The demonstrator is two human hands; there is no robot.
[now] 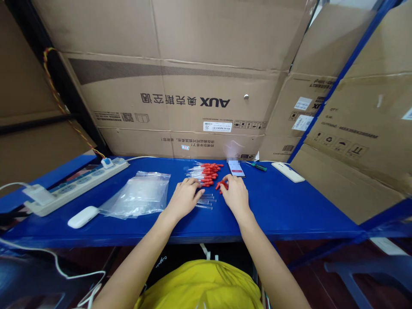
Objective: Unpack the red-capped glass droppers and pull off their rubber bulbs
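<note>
Both hands rest on the blue table [283, 210] beside a pile of clear thin tubes with red caps [207, 172]. My left hand [185, 198] lies knuckles up, fingers curled toward the tubes; what they hold, if anything, is hidden. My right hand [234, 194] has its fingers closed around a few red-capped tubes [222, 185]. Between the hands lie several clear tubes [206, 201] flat on the table.
A stack of clear plastic bags [140, 195] lies to the left, with a white oval device [83, 216] and a power strip [77, 183] further left. A phone [236, 168], a green screwdriver [259, 166] and a white case [287, 171] sit behind. Cardboard boxes [180, 98] wall the back.
</note>
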